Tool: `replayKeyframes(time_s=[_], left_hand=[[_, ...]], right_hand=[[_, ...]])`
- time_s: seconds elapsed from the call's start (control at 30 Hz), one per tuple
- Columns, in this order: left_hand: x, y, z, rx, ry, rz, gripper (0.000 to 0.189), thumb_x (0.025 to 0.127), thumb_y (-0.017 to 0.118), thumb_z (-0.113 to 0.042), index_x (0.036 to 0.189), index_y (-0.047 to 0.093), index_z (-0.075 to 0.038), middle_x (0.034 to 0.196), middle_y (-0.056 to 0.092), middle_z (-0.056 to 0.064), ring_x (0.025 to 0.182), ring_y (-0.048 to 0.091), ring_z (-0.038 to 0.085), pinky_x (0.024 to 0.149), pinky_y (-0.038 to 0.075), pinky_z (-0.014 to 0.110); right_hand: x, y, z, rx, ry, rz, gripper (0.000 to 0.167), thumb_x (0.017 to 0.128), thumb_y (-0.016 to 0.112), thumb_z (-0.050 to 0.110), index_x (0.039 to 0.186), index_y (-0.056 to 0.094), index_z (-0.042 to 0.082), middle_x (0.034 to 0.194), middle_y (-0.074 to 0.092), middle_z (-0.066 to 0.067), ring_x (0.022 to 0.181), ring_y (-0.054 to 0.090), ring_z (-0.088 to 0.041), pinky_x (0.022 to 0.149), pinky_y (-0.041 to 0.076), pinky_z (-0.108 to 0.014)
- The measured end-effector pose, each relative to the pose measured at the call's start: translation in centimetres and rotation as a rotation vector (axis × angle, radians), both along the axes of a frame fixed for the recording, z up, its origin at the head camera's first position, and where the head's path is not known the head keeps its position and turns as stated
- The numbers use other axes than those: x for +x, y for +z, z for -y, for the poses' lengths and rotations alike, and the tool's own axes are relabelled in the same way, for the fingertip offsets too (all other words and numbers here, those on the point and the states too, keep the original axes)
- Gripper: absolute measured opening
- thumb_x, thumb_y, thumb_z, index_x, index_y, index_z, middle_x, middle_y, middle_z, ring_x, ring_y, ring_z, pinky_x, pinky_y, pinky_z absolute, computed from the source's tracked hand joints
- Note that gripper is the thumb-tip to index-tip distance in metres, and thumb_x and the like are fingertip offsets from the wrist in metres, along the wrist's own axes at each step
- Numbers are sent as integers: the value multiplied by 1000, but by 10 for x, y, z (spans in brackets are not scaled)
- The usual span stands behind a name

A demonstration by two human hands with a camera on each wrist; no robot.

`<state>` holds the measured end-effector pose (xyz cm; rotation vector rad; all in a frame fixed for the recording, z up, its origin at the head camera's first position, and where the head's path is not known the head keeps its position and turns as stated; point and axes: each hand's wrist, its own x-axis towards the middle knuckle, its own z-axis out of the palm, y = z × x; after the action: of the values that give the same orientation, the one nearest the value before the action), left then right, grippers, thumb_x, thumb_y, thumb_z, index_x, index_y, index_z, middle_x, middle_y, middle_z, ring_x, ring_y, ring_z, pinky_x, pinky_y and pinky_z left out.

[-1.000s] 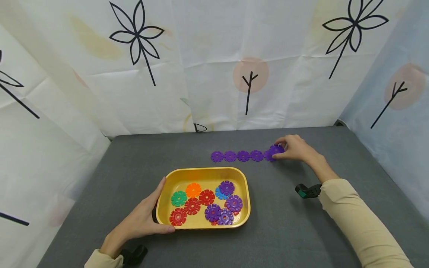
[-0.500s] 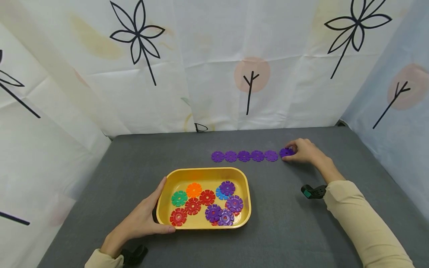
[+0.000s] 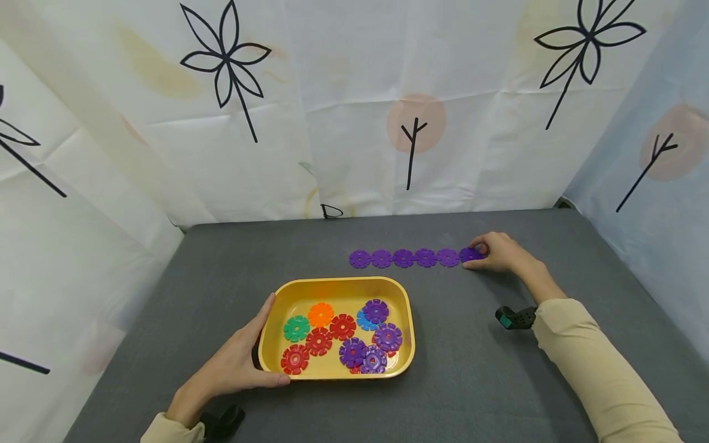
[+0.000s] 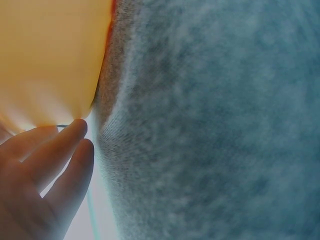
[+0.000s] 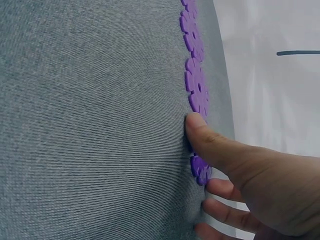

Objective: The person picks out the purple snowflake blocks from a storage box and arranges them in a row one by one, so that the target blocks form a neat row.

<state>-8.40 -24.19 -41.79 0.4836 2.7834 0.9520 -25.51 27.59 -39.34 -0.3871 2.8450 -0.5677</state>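
My right hand [image 3: 495, 253] pinches a purple flower-shaped plastic disc [image 3: 469, 254] between thumb and fingers, low at the right end of a row. That row of several purple discs [image 3: 426, 258] lies flat across the back of the table. In the right wrist view, the thumb partly covers the held disc [image 5: 201, 170], and the row's closest disc [image 5: 197, 86] lies just beyond the thumb tip. My left hand [image 3: 235, 357] grips the near-left corner of a yellow tray [image 3: 338, 281], thumb on the front rim, fingers along its left side. Its fingertips [image 4: 79, 126] meet the tray wall in the left wrist view.
Inside the tray lie an orange disc [image 3: 320, 315], a green disc [image 3: 296, 328], several red discs [image 3: 318, 341], a blue one [image 3: 364, 321] and several purple ones [image 3: 387, 336], some overlapping. A grey cloth [image 3: 476, 381] covers the table, and a printed white curtain [image 3: 343, 123] hangs behind it.
My right hand has brought its disc rightward off the fifth disc, lowered it, then slid it slightly left against the row's end. The left hand and tray stay put.
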Motion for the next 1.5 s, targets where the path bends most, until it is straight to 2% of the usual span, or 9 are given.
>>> replayKeyframes(time_s=[0.13,0.37,0.7,1.0,1.13,1.33,1.5], left_hand=[[1,0,0,-4,-1,-3,135,71,90,-50,167,-1,-22,164,37,16,133,55,31,100,54,40],[0,0,0,-10,3,-10,135,70,90,-52,167,1,-18,163,39,15,131,56,29,99,54,39],[-1,-1,2,-10,-9,-19,136,70,91,-51,166,-1,-22,162,40,16,131,56,31,98,55,39],[-3,-1,1,-1,-8,-15,136,70,90,-51,167,0,-21,160,42,15,128,57,28,96,55,34],[-3,-2,2,-1,-7,-16,136,70,90,-52,167,1,-19,160,42,14,127,57,27,96,55,32],[-3,-3,2,1,-11,-20,136,69,90,-52,167,1,-19,160,43,15,126,57,27,95,55,31],[-3,-2,1,1,-7,-21,136,69,91,-52,167,1,-19,160,43,15,126,57,27,96,55,32]], right_hand=[[0,-2,2,-12,-6,-3,59,90,78,32,128,64,-11,78,47,-6,75,41,-20,72,36,-39],[1,-5,6,-10,-6,-26,57,90,78,32,127,65,-10,82,53,-8,77,44,-21,73,38,-39],[3,-4,13,-22,0,-47,56,90,78,33,126,67,-8,77,49,-5,71,39,-17,68,34,-34],[3,-3,15,-13,-11,-54,60,89,79,36,128,66,-7,83,54,-9,73,43,-18,64,33,-31],[5,2,21,-16,12,-90,59,88,81,35,129,66,-5,89,61,-14,75,47,-19,64,36,-31],[8,21,43,-35,55,-129,59,87,81,34,131,67,-2,96,62,-18,70,49,-18,59,37,-30],[18,38,70,-74,117,-176,54,88,81,32,130,68,2,106,64,-19,90,63,-31,71,51,-40]])
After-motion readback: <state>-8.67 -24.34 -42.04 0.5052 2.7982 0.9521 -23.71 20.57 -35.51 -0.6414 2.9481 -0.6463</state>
